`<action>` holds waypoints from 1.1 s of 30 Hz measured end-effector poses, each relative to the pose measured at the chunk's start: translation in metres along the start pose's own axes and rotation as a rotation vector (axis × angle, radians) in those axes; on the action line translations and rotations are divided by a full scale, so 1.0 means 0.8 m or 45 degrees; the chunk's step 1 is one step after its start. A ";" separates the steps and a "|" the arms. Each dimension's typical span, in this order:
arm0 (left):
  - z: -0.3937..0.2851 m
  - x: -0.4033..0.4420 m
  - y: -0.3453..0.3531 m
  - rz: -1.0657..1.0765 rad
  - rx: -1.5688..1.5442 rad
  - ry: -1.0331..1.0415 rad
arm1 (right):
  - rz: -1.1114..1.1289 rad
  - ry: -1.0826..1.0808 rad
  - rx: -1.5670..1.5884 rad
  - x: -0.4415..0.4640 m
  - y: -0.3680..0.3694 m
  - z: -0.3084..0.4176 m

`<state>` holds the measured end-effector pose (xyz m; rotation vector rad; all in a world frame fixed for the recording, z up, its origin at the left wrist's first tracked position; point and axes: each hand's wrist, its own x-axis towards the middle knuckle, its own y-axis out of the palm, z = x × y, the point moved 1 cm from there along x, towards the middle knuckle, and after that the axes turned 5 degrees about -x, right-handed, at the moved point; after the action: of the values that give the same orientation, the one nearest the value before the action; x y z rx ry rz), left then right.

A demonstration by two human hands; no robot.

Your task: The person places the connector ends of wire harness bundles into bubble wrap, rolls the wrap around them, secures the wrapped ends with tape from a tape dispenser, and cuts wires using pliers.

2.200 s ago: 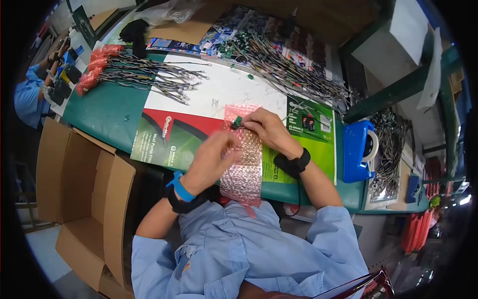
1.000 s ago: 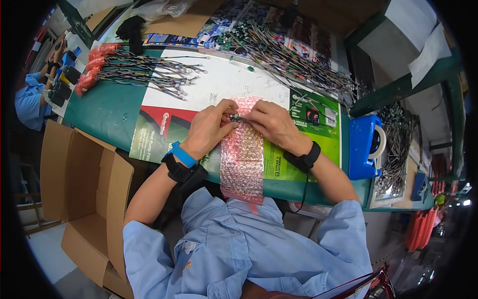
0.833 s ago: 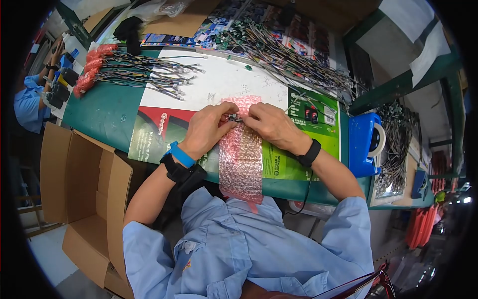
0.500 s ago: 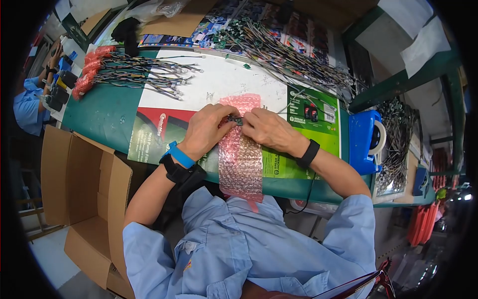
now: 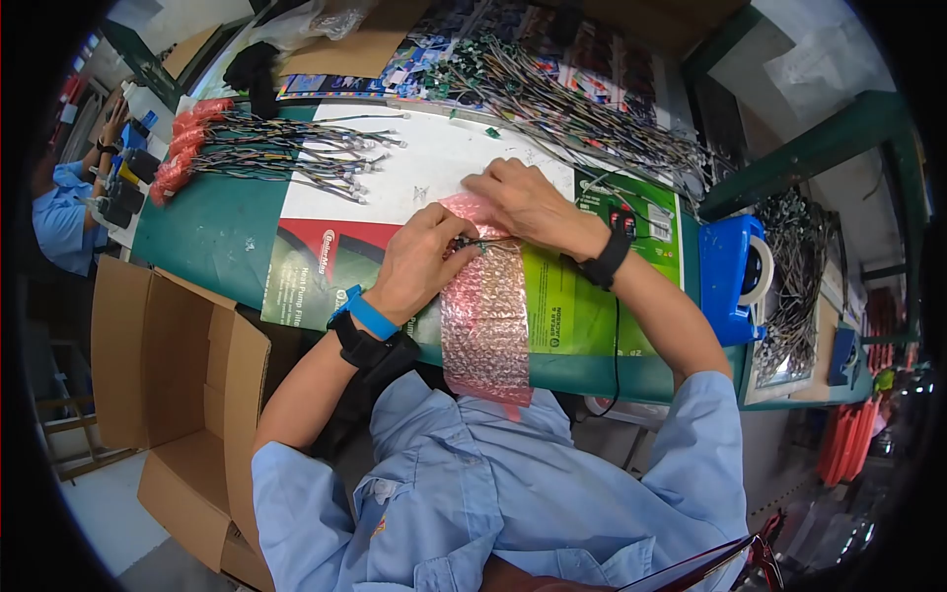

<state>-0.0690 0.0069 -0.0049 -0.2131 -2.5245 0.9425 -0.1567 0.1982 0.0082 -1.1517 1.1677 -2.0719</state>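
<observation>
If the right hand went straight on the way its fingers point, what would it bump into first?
Probably the white plugs on the cables lying beyond the white sheet. The right hand's height is unclear, so it might pass above them.

The bubble wrap (image 5: 485, 335) before me is thin, glossy plastic, bumpy all over. From it, at eight o'clock, the box (image 5: 178, 345) is plain matt cardboard, smooth-faced; at three, the tape dispenser (image 5: 723, 281) is smooth, hard-looking plastic. A clear plastic bag (image 5: 340, 18) shines crinkled at eleven; at six, my shirt (image 5: 543, 479) is matt, creased cloth.
</observation>
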 end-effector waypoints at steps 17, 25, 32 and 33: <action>0.002 -0.001 -0.009 0.062 -0.317 -0.203 | 0.175 0.007 0.010 -0.059 -0.016 0.058; -0.001 0.017 -0.038 0.099 -0.316 -0.217 | 0.166 -0.159 -0.116 -0.071 -0.015 0.074; 0.008 0.018 -0.016 0.219 -0.449 -0.342 | 0.126 0.049 0.103 -0.071 -0.012 0.066; 0.008 0.015 -0.016 0.224 -0.447 -0.345 | 0.123 0.163 0.204 -0.070 -0.013 0.065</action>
<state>-0.0826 -0.0032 0.0035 -0.4468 -2.9534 0.6147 -0.0836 0.2218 0.0078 -0.8831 1.0704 -2.1468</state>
